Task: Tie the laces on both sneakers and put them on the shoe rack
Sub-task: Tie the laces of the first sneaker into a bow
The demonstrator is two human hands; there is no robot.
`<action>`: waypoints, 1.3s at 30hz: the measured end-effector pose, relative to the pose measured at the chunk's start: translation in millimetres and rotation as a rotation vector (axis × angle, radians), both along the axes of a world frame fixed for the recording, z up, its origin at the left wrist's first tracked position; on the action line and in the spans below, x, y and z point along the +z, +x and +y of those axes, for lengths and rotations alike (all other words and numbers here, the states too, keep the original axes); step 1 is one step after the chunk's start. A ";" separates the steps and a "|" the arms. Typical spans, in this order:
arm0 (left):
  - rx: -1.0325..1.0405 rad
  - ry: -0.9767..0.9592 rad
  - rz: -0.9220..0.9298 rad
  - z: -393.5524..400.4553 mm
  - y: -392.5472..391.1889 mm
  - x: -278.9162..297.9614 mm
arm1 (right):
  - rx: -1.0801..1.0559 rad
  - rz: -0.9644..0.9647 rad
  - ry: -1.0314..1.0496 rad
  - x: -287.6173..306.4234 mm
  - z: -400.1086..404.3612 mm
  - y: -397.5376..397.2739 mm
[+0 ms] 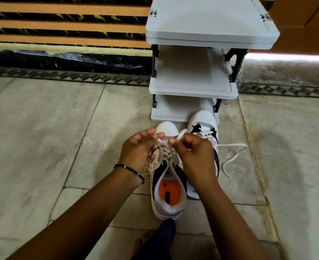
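Two white-and-black sneakers stand on the stone floor in front of a grey shoe rack (192, 89). The left sneaker (169, 186) has an orange insole and points toward the rack. My left hand (139, 149) and my right hand (194, 152) are above its tongue, each pinching a white lace end (181, 135), the right one folded into a loop. The right sneaker (204, 126) sits beside it, partly behind my right hand. Its untied lace (231, 154) trails across the floor to the right.
The rack has three grey shelves with black side frames, all bare. Behind it is a striped orange-and-black wall with a dark skirting. A brown cardboard box (305, 21) stands at the top right. My foot and dark trouser leg (160, 241) are at the bottom.
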State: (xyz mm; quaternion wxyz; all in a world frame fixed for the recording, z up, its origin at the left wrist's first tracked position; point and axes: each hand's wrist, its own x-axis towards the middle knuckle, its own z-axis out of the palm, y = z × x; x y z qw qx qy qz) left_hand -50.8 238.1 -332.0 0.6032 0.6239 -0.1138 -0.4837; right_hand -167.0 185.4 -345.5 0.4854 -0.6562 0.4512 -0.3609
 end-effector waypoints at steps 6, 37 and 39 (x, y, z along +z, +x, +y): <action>0.039 -0.096 -0.183 2.9 11.5 -1.4 | -0.124 0.107 0.017 -4.9 -14.2 -21.2; -0.897 0.109 -1.416 12.3 15.0 -54.7 | 0.319 0.712 -0.293 -29.6 8.4 -9.5; -0.907 0.133 -1.477 11.6 14.1 -55.0 | 0.366 0.700 -0.252 -28.2 7.0 -8.9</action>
